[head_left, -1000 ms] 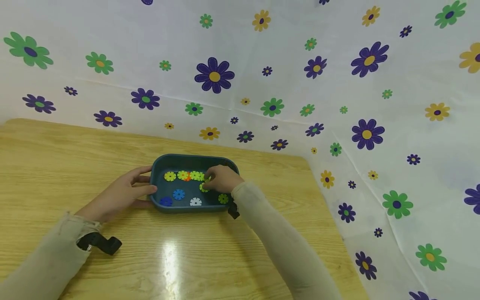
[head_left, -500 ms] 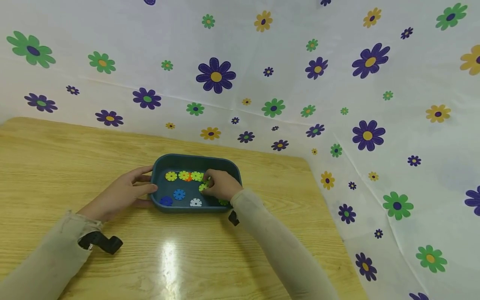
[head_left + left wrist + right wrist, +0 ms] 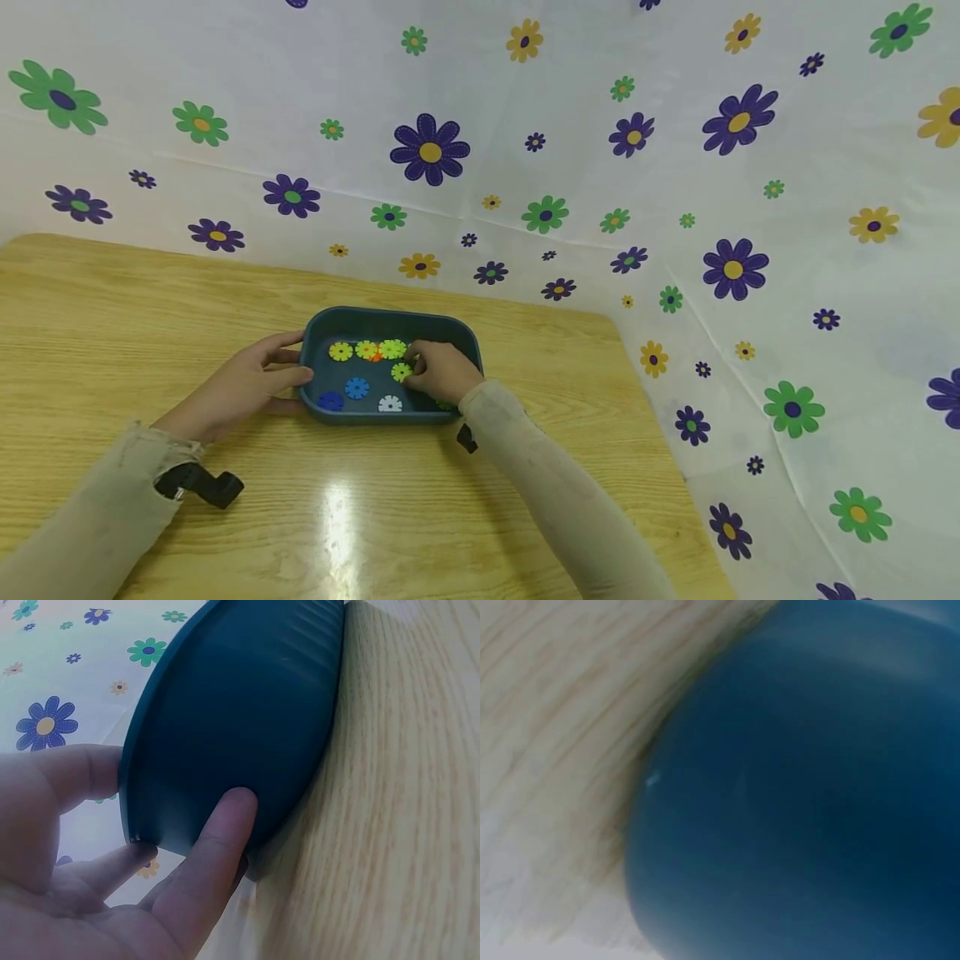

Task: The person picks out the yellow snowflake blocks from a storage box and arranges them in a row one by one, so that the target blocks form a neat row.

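Note:
A dark teal bin point(image 3: 390, 419) sits on the table with several notched plastic snowflake discs inside. My left hand point(image 3: 251, 383) rests against its left end. In the left wrist view, straight fingers point(image 3: 225, 821) touch the outer wall and the rim. My right hand point(image 3: 444, 371) reaches inside at the right, its thumb and forefinger pinching a yellow-green snowflake disc that they mostly cover. Another yellow-green disc point(image 3: 401, 372) lies right at the fingertips. Along the back are a yellow disc point(image 3: 341, 352), more yellow-green ones and an orange disc point(image 3: 375, 357). The right wrist view shows only the bin's outer wall point(image 3: 795, 795).
Nearer the bin's front lie a light blue disc point(image 3: 357, 388), a dark blue disc point(image 3: 331, 402) and a white disc point(image 3: 390, 404). A green disc is mostly hidden under the right hand. Behind the wooden table point(image 3: 405, 517) hangs a flowered cloth point(image 3: 480, 100).
The right hand has shifted slightly within the bin, covering the green disc at the front right. The yellow-green disc beside its fingertips shows more fully now. The left hand stays at the bin's end.

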`<action>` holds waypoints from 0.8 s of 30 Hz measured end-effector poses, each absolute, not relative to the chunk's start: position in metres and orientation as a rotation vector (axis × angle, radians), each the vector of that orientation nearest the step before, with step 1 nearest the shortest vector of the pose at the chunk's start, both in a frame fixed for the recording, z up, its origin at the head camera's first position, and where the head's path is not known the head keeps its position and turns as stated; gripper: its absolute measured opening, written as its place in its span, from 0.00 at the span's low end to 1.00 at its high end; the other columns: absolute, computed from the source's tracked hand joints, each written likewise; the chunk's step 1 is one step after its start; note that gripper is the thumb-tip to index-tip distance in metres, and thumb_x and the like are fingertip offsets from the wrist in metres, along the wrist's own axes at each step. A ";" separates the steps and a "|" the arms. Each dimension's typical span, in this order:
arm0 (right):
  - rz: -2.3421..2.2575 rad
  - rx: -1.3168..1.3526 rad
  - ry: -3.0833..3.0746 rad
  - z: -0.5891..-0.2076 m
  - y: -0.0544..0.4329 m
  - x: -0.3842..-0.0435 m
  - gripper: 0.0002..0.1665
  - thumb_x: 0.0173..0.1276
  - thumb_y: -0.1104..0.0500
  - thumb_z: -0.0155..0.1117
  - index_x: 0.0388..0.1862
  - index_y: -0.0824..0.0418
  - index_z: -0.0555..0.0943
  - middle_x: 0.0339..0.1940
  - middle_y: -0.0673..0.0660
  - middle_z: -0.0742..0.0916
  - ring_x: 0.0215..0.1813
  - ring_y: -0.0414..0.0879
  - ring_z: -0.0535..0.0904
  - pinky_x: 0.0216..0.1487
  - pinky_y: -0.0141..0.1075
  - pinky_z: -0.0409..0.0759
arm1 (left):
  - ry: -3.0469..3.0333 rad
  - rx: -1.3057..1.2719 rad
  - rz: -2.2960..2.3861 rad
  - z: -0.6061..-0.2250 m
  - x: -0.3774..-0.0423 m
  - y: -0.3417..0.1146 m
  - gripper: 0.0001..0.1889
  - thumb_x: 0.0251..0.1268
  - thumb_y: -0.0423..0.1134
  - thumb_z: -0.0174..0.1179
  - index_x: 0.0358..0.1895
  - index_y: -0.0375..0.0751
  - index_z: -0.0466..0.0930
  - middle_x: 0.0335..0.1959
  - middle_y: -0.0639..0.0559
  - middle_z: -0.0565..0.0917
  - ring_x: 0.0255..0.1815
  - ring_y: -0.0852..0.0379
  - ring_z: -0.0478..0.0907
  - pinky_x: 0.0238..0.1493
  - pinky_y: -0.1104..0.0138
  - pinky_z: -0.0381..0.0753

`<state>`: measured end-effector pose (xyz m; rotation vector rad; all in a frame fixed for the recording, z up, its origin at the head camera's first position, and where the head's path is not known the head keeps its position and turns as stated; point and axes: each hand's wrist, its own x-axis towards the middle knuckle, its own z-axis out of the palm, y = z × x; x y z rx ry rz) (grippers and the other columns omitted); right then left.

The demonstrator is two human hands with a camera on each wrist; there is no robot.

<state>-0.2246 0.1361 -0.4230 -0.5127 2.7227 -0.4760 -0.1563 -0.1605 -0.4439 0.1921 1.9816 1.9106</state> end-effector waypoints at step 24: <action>-0.828 -0.498 2.615 -0.409 0.144 -0.218 0.04 0.75 0.55 0.68 0.39 0.53 0.85 0.36 0.47 0.86 0.37 0.43 0.81 0.39 0.31 0.82 | 1.953 0.168 1.926 -0.440 -0.155 -0.159 0.41 0.78 0.36 0.58 0.85 0.40 0.43 0.73 0.25 0.60 0.60 0.40 0.80 0.54 0.51 0.88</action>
